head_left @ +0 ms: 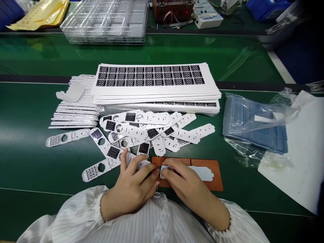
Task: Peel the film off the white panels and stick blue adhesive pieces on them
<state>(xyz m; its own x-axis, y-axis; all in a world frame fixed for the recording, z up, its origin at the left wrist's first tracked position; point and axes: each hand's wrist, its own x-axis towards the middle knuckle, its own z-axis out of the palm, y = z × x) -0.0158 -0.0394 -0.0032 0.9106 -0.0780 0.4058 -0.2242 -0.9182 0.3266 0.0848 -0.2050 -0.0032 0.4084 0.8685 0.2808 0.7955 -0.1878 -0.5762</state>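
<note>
An orange-brown plate lies on the bench in front of me, with a white strip-shaped piece on it. My right hand is over the plate, thumb and index finger pinching a small white end of the piece at its left. Beside it, my left hand brings its thumb and nearest fingers together at the plate's left edge, its outer fingers spread. Whatever those left fingertips hold is too small or hidden to make out. Loose white circuit boards, some bearing dark digit-display stickers, lie just beyond my left hand.
Sticker sheets are stacked behind the loose boards. Left of them is a pile of white boards. Bagged blue-grey sheets and white paper lie at right. Clear plastic trays stand at the back.
</note>
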